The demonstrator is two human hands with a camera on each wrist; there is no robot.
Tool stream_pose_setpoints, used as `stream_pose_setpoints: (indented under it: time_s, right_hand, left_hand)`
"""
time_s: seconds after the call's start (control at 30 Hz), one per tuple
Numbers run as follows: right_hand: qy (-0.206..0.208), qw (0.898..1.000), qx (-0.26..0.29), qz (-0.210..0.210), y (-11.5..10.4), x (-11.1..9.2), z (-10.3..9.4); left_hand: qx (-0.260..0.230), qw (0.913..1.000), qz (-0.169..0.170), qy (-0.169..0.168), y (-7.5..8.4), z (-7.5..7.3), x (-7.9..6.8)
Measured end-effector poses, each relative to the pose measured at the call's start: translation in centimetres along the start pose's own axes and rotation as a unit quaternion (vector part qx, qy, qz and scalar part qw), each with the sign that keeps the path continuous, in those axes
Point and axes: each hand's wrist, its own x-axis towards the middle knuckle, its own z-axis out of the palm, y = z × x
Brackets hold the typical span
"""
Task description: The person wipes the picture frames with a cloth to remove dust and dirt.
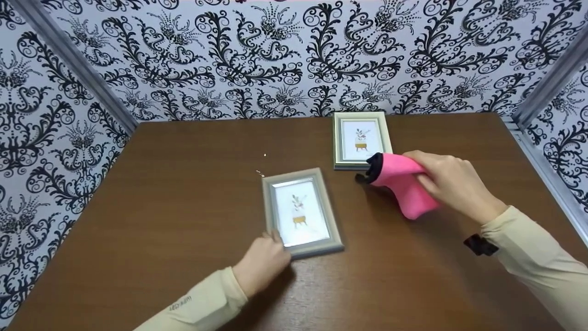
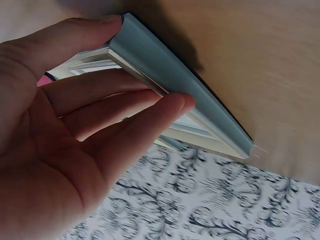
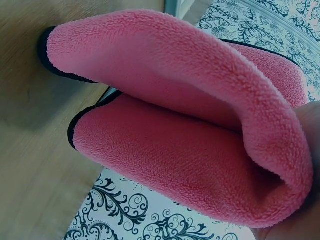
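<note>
Near the middle of the table, my left hand (image 1: pixel 266 257) grips the lower left corner of a picture frame (image 1: pixel 337 230) with a pale silvery border. In the left wrist view the thumb presses the outer edge of this picture frame (image 2: pixel 170 65), and the fingers curl over its front. My right hand (image 1: pixel 452 184) holds a folded pink cloth (image 1: pixel 404 179) with black edging above the table. The right wrist view shows the fluffy cloth (image 3: pixel 165 160) filling most of the picture, hiding most of that hand. Behind the cloth lies a second picture frame (image 1: pixel 339 138), partly overlapped by it.
The brown wooden table (image 1: pixel 193 184) is bounded at the back by a wall (image 1: pixel 257 55) with black scroll patterns. Patterned panels with metal posts (image 1: pixel 78 64) stand at both sides. Small bright specks (image 1: pixel 260 173) show near the frame's upper left corner.
</note>
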Motion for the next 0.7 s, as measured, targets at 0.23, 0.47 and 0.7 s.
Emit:
stream_pose_setpoints:
  time_s: [0.23, 0.47, 0.7]
  right_hand:
    - [-0.005, 1.0, 0.004, -0.001, -0.2, 0.2, 0.1]
    - [-0.01, 1.0, 0.005, 0.002, -0.4, 0.5, 0.5]
    - [0.002, 0.999, 0.009, -0.046, -1.3, 1.7, 0.9]
  left_hand:
    - [0.006, 0.9987, 0.049, -0.013, 2.5, -1.8, 0.4]
    - [-0.004, 0.9932, 0.113, -0.031, 4.9, -3.4, 0.8]
    - [-0.021, 0.9887, 0.141, -0.045, 5.7, -4.3, 1.7]
